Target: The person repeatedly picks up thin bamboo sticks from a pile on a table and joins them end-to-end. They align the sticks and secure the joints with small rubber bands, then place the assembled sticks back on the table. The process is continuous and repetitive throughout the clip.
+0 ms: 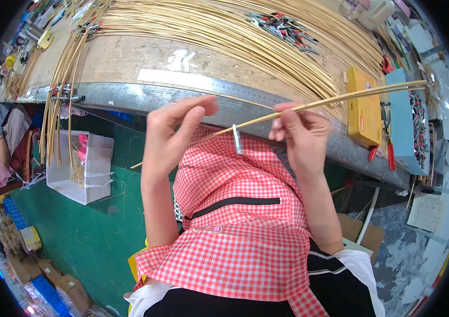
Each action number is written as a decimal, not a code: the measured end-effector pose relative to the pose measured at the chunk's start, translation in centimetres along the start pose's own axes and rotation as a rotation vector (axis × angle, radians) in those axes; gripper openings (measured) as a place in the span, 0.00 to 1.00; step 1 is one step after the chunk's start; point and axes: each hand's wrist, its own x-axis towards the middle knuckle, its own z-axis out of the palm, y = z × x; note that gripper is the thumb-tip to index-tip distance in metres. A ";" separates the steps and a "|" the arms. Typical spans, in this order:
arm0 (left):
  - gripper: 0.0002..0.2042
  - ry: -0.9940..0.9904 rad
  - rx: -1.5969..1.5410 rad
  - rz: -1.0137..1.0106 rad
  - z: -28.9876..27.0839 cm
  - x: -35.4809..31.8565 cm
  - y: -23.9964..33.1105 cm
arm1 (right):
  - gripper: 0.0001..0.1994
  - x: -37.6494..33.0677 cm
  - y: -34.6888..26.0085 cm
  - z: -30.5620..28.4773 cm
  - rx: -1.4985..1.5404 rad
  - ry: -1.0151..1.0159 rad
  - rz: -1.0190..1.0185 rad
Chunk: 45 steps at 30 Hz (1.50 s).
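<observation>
Across the surface (121, 55) at its near edge, pinching canes (319, 102) with the right grip (306, 129), the left grip (170, 129) spread open near the clip (237, 141). Likely light, springy, snappable; best held beside the clip.

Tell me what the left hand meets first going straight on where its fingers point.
The left hand would probably meet the bench's grey metal edge, with the ruler beyond; depth is unclear.

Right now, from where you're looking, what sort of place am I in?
Probably a small craft workshop: long thin sticks cover much of the workbench, a long ruler lies near its front edge, and small clip-like tools sit heaped among the sticks.
</observation>
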 end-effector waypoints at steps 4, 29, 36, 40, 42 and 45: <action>0.12 -0.018 0.316 0.203 0.3 -0.2 2.4 | 0.06 -1.3 1.8 2.8 -0.102 -0.060 0.089; 0.05 -0.233 0.422 0.219 2.2 -0.6 1.5 | 0.04 -0.2 -2.3 1.2 -0.155 -0.067 -0.050; 0.08 -0.320 -0.204 -0.088 2.7 -0.7 0.9 | 0.04 -0.1 -2.1 1.8 -0.159 -0.267 -0.157; 0.07 -0.283 -0.179 -0.090 2.5 -0.6 0.8 | 0.06 1.5 -3.1 0.9 -0.339 -0.437 -0.144; 0.07 -0.176 -0.116 -0.060 2.6 -0.8 0.9 | 0.08 3.2 -4.0 0.3 -0.485 -0.504 -0.099; 0.08 -0.050 -0.089 -0.086 1.7 -0.8 0.7 | 0.10 9.0 -3.7 -3.9 -0.984 -0.246 -0.285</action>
